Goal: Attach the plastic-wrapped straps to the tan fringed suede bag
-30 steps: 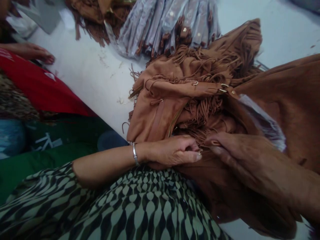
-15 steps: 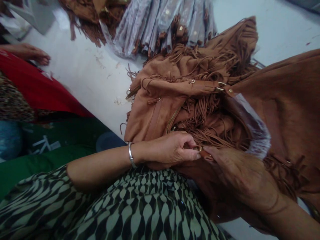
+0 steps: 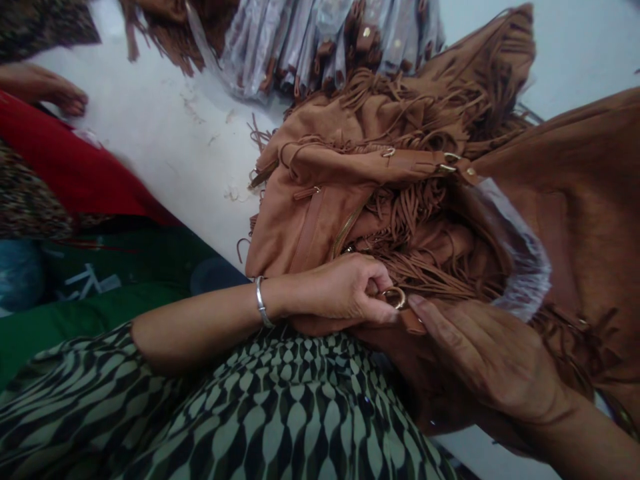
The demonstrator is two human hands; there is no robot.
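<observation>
A brown fringed handbag (image 3: 290, 230) lies in front of me, its zip pocket facing up. My left hand (image 3: 345, 290) is closed in a pinch on a gold metal ring (image 3: 397, 297) near the bag's lower edge. Right beside the ring, my right hand (image 3: 490, 353) grips a brown strap end (image 3: 413, 322) between thumb and fingers; part of the strap is hidden under the hand. The bag's shoulder strap (image 3: 415, 163) loops across the top, and clear plastic wrap (image 3: 525, 260) covers a stretch of it on the right.
Several plastic-wrapped straps (image 3: 310, 47) lie bundled at the back of the white table (image 3: 165, 127). More brown fringed bags (image 3: 590, 173) are piled behind and to the right. At the left, another person's hand (image 3: 55, 90) rests near red cloth (image 3: 75, 167).
The gold ring now shows plainly between my hands, and the strap end has tilted downward. My right hand has shifted slightly. The view has moved a little.
</observation>
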